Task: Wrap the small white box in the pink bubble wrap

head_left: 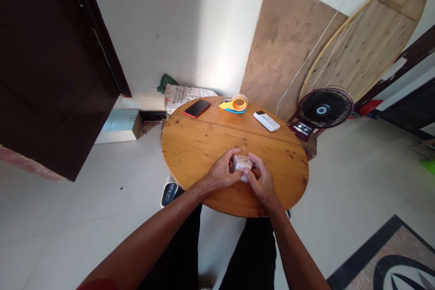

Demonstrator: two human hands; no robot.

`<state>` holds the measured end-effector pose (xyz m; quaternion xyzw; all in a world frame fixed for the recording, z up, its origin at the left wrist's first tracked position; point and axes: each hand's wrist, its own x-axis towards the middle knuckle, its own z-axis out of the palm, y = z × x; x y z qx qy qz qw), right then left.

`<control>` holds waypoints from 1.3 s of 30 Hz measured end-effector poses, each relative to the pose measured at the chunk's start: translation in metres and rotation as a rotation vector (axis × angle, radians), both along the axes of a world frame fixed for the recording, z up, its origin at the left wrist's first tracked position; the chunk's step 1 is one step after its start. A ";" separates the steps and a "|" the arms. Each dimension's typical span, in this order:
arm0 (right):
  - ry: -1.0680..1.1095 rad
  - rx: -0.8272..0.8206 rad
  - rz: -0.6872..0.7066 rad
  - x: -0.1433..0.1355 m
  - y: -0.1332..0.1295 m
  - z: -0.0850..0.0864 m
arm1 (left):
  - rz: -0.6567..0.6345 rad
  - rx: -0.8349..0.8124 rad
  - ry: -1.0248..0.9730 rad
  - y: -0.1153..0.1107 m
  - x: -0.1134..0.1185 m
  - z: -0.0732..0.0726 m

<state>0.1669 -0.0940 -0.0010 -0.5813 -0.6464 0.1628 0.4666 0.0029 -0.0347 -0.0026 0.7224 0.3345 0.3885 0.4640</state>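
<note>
Over the near part of a round wooden table [190, 145], both my hands hold a small whitish packet [242, 163] that looks wrapped in clear plastic; what is inside I cannot make out. My left hand [222, 170] grips its left side, thumb and fingers curled in. On the right side, my right hand [261, 179] has its fingers bent round the packet and its thumb pressed on the top. Beyond the hands stands an orange and blue tape dispenser [234, 103] with a roll of clear tape.
A phone with a red edge [197, 108] lies at the table's back left. At the back right is a white remote control [267, 120]. Past the table's right edge stands a black fan [324, 108]. A wooden board [288, 41] and a round tabletop [367, 31] lean against the wall.
</note>
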 end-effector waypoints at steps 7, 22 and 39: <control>0.081 -0.050 0.036 0.002 0.001 -0.003 | -0.008 -0.002 -0.015 0.000 0.001 -0.001; 0.288 -0.087 0.032 0.004 0.001 -0.006 | -0.096 -0.054 -0.040 0.003 -0.001 -0.006; 0.257 -0.021 -0.001 0.007 0.002 -0.013 | -0.099 -0.055 -0.097 0.004 0.002 -0.009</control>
